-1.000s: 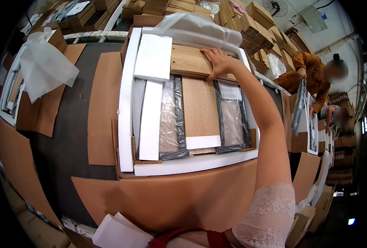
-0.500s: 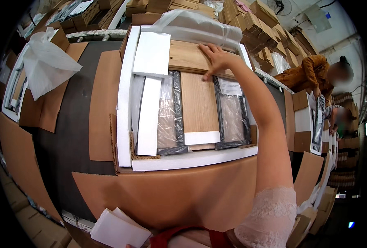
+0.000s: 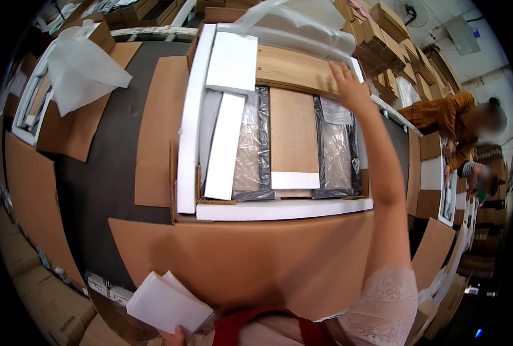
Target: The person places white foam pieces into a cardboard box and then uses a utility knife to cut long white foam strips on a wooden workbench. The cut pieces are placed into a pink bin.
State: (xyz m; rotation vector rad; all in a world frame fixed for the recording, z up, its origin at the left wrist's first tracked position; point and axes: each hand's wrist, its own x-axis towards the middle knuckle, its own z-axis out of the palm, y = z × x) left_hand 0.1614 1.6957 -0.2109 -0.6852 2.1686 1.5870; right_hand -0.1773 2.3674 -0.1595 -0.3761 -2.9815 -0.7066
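Where hand (image 3: pixel 349 86) rests, plank (image 3: pixel 294 70) crosswise.

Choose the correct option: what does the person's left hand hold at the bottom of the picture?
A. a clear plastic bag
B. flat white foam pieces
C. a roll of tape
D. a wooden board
B: the left hand at the lower edge grips a small stack of flat white foam pieces, while the right hand reaches to the far wooden board in the open carton.
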